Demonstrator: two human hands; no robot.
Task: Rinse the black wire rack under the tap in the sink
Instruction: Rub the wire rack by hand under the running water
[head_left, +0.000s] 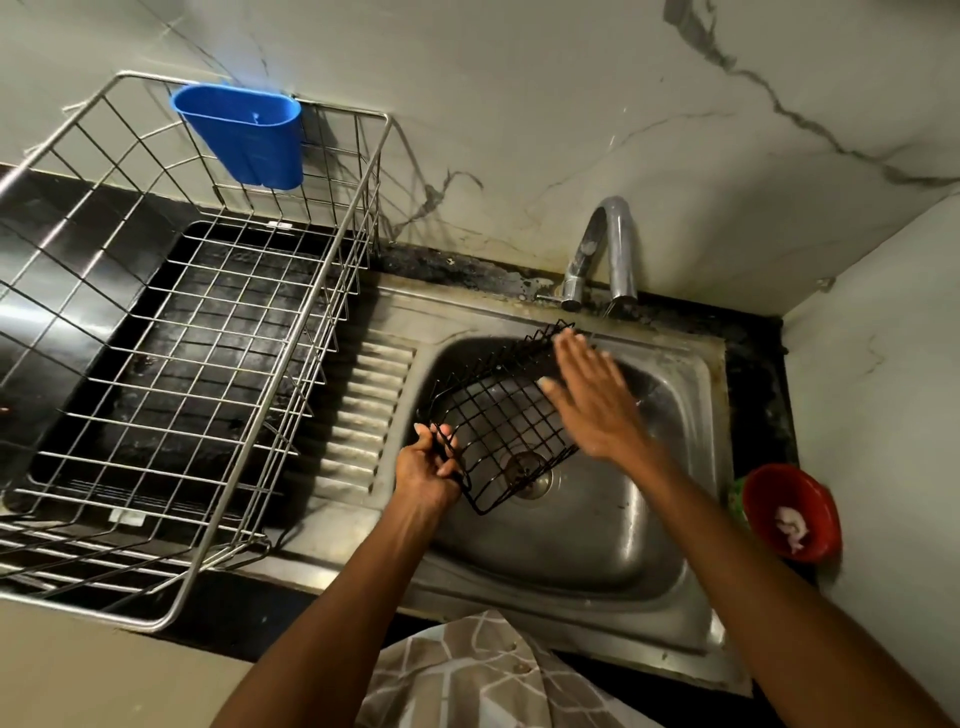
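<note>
Below, over the steel sink (670, 525), a black wire rack (498, 415) is held tilted, its far corner raised toward the curved tap (602, 249). It is a shallow basket of thin dark wire in a square grid, the drain visible through it. The left hand (428, 470) grips its near corner, fingers curled round the rim. The right hand (597, 400) lies flat with straight fingers across its right side.

Black rack (498, 410), blue cup (244, 135)
</note>
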